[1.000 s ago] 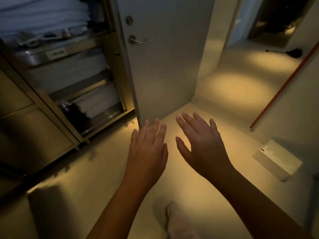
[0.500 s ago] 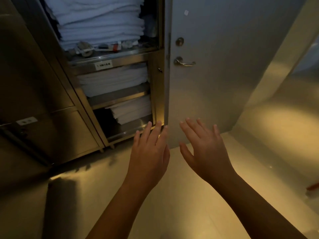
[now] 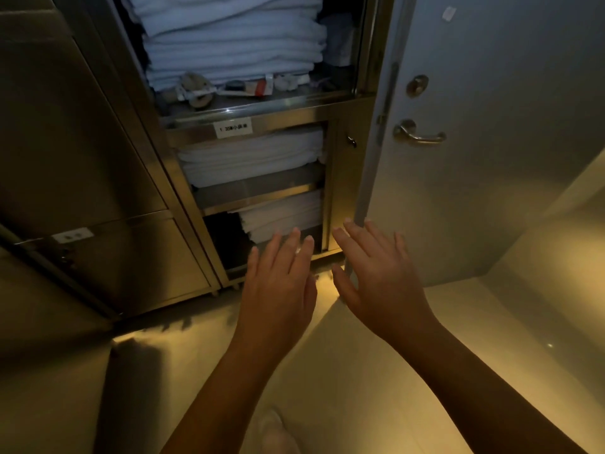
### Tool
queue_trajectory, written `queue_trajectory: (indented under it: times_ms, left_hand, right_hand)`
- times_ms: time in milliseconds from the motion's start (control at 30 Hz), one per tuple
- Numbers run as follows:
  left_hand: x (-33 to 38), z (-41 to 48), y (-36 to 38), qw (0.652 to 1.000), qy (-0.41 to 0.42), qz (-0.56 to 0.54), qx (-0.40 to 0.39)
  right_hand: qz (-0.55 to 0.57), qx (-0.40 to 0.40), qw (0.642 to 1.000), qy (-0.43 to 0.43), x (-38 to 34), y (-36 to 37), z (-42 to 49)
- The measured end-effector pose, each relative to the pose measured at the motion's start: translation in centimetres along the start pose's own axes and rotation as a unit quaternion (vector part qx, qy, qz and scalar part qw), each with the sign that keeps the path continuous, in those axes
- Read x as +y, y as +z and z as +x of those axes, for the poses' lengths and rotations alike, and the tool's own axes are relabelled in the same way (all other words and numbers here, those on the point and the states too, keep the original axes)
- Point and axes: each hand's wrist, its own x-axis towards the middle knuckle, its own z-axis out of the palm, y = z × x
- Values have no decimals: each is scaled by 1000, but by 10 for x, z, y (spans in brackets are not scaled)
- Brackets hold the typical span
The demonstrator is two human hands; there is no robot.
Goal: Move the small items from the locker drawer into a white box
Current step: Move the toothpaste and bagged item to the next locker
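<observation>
Just above the white label on the steel locker: small items, a dim jumble along the shelf's front edge. Pale tubes, one with a red band, a dark round piece, a brownish lump; too blurred to name. Right behind them, stacked folded towels. Well below the label: left hand, fingers straight and close together, holding nothing. Below and right of the label: right hand, fingers spread, empty, before the door edge; contact impossible to tell.
</observation>
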Motion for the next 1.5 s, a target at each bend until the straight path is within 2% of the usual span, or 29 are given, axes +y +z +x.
queue_trajectory:
  times_ms: [367,700,900,1200,1367,1500]
  left_hand:
    - [-138,119,-7,1000,13,-14,-8]
    - [-208,181,14,999,-12,-29,-4]
    - [-236,232,39,999,-32,-16,-18]
    - [-261,355,84,998,-52,22,4]
    - [-278,407,99,994,-96,38,20]
    - [-292,426,109,990,-127,59,-2]
  right_hand:
    - [-16,22,1000,6,-41,75,163]
    - [-6,-26,1000,-5,-46,132,251]
    - [13,-36,999,-11,-26,165,309]
    - [22,-42,998,-34,44,203,422]
    - [15,-49,997,-59,67,221,480]
    - [24,-63,994,-84,76,239,508]
